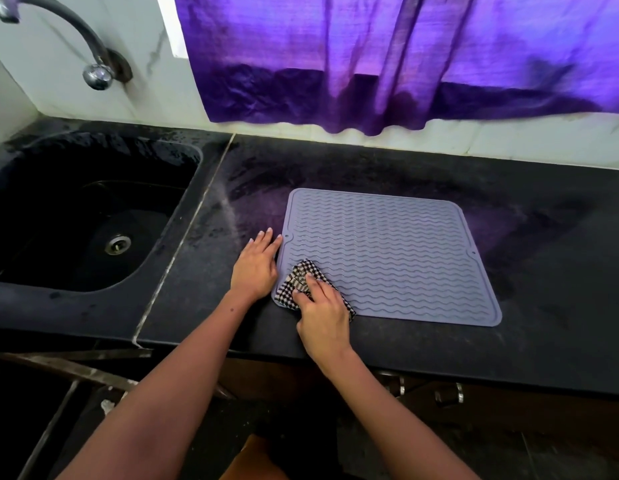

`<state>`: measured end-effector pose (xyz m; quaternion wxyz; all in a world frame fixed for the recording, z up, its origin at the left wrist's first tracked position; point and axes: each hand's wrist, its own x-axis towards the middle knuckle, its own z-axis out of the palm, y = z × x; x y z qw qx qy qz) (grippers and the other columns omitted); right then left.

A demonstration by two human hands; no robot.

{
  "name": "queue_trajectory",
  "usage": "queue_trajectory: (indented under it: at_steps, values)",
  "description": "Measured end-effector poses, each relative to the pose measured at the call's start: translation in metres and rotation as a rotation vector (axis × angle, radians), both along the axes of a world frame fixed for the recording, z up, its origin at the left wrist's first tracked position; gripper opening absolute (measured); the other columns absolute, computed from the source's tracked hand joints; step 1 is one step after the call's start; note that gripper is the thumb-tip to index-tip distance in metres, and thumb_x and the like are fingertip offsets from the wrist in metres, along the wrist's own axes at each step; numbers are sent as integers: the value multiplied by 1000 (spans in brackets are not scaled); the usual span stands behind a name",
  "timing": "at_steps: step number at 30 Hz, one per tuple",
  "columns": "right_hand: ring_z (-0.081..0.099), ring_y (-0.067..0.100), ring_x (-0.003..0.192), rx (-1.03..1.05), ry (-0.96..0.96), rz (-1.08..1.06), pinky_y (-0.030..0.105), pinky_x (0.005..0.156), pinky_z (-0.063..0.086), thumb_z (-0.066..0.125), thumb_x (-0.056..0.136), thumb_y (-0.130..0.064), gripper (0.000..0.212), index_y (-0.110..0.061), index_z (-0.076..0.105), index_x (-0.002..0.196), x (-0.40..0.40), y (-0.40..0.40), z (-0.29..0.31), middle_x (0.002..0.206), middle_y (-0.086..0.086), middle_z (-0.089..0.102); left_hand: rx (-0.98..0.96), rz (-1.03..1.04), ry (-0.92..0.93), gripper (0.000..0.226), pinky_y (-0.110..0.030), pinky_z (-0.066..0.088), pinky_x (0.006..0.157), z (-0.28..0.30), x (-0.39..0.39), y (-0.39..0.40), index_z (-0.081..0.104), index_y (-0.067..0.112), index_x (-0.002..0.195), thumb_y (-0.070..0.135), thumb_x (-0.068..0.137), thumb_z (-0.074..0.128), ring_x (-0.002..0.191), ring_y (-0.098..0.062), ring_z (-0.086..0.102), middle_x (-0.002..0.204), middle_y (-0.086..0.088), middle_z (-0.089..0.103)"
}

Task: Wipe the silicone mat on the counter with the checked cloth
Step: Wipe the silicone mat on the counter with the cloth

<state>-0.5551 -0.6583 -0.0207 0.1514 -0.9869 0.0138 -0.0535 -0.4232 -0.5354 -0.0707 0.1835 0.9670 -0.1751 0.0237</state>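
head view, single frame. grey rectangular silicone mat with wavy ridges (398, 258) lies flat on the black stone counter (560, 271), right of the black sunken sink (93, 216). its long axis runs left to right across the counter, slightly skewed.

black-and-white checked cloth (301, 275), bunched, sits on the mat's near-left corner. right hand (323, 315) is on top of it, fingers curled over the folds and pressing down; it grips the cloth. part of the cloth spills past the mat's near edge under the hand.

left hand (258, 265) lies flat, fingers straight and together, on the counter just beside the mat's left edge, fingertips touching or nearly touching that edge; cannot tell which. it holds nothing. judgement: it steadies the mat against sliding.

key relation: almost the whole ridged surface lies to the right of and beyond the cloth hand. judgement: wiping is at an early corner position; the stroke called for runs rightward along the long axis, following the ridges. the right hand is the nearer one to that area.

risk, judged: mat may creep right if the left hand does not pin it.
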Motion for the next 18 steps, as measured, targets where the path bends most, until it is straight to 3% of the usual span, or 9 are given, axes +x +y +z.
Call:
queue_trajectory:
  at_steps: [3,6,8,12,16,18]
  values:
    - [56,22,111,83,71,-2,32,93,46,68,72,-12,35,-21,73,106,10,-3,19,125,3,62,-10,-8,-8,71,-34,10,116,1,-1,1,34,13,142,33,79,8,141,-25,22,151,-11,27]
    - [59,22,104,368,146,-176,30,92,47,54,86,-8,37,-26,67,115,27,-9,38,115,3,66,4,-16,12,65,-36,10,117,3,-2,1,32,12,143,29,81,19,142,-25,20,152,-12,25]
    - [61,23,102,454,79,-242,30,90,49,51,86,-5,42,-26,65,119,35,-6,41,113,4,68,-18,-14,11,69,-37,12,117,4,-3,1,34,10,142,35,80,17,141,-27,22,151,-13,26]
    - [43,22,126,222,-21,-101,33,104,39,58,84,-10,44,-18,59,127,27,13,18,141,5,48,-12,-40,43,76,-34,8,117,3,-2,5,29,14,144,49,80,11,143,-22,16,154,-9,20]
    - [56,28,120,49,6,-31,42,102,42,77,54,-16,57,-18,70,111,14,23,-9,131,12,58,-11,-25,24,53,-30,4,117,1,-2,5,26,16,145,30,94,27,144,-19,13,155,-7,17]
    - [55,29,122,35,19,-16,46,104,35,80,50,-15,64,-17,69,112,14,21,-15,131,16,58,-15,-30,14,50,-30,3,117,0,-3,4,25,16,145,25,96,31,144,-19,12,155,-7,17]
